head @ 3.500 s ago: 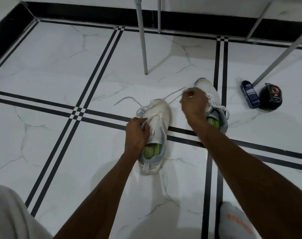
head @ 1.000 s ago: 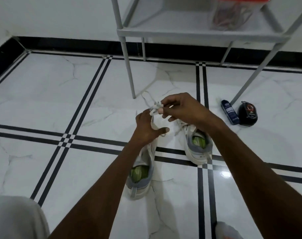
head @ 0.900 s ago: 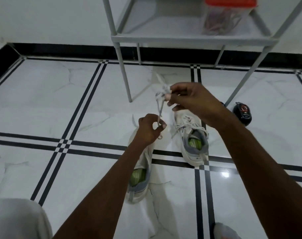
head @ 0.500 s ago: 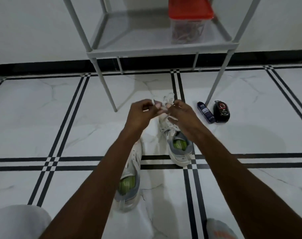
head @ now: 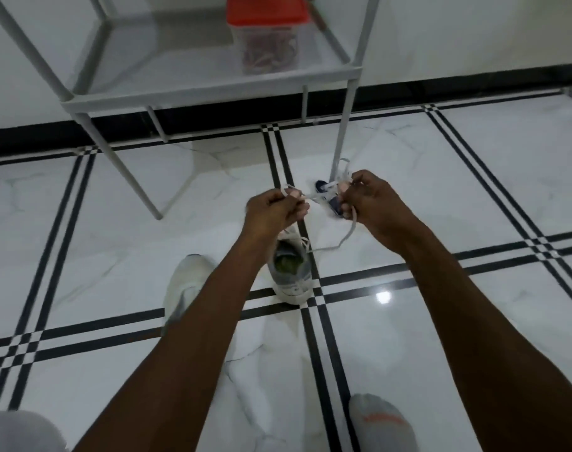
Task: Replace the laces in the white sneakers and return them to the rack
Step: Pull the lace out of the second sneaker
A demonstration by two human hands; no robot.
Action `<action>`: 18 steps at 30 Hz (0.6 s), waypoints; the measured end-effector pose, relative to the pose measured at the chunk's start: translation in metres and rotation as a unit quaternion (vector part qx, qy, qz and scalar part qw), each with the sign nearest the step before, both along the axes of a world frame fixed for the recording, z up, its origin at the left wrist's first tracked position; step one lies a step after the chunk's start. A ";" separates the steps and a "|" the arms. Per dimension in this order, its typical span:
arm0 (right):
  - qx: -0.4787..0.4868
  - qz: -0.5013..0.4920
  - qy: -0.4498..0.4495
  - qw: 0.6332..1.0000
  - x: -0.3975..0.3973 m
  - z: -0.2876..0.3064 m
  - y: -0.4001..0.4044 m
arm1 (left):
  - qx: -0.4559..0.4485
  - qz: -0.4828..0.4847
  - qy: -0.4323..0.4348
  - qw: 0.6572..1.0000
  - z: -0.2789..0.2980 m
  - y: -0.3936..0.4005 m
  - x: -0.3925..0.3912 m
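A person's left hand and right hand each pinch one end of a white lace and hold it stretched between them above a marble floor. A slack length of the lace hangs from the right hand and trails toward the sneaker that stands below the hands, on a crossing of the floor's black stripes. The second sneaker stands just to its left, partly hidden by the left forearm. The rack stands against the far wall and carries only a clear, red-lidded container on its shelf. From here the likely trouble lies in the lace: a hard pull could tip or drag the light sneaker, if the lace is threaded into it, which blur leaves unclear. The trailing length could snag on itself and knot. A small dark bottle, largely hidden behind the hands near the rack leg, could be knocked over.
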State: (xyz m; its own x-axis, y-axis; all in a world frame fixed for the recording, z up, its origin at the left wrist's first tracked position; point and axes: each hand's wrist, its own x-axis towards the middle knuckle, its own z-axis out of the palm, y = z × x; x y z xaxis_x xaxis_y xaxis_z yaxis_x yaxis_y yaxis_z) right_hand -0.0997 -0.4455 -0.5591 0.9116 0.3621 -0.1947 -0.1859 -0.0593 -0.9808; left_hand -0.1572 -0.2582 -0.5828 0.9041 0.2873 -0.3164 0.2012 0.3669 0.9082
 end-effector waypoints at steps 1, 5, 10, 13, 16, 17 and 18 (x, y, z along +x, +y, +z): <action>-0.045 -0.009 -0.024 0.999 0.000 -0.004 -0.010 | -0.017 -0.012 0.022 1.000 -0.008 -0.018 0.003; -0.185 -0.053 -0.014 0.981 -0.003 -0.051 -0.037 | -0.054 -0.052 0.108 0.991 -0.044 -0.083 0.009; -0.380 -0.060 -0.024 0.923 -0.013 -0.105 -0.062 | -0.009 -0.125 0.226 0.966 -0.105 -0.124 0.013; -0.452 -0.019 -0.009 0.892 -0.014 -0.118 -0.069 | 0.072 -0.149 0.257 0.952 -0.131 -0.133 0.010; -0.501 0.023 -0.025 0.864 -0.015 -0.117 -0.068 | 0.118 -0.165 0.237 0.950 -0.137 -0.127 0.005; -0.512 0.016 -0.028 0.858 -0.016 -0.116 -0.067 | 0.127 -0.171 0.224 0.951 -0.135 -0.125 0.003; -0.523 -0.001 -0.032 0.852 -0.016 -0.114 -0.066 | 0.137 -0.176 0.216 0.951 -0.135 -0.120 0.002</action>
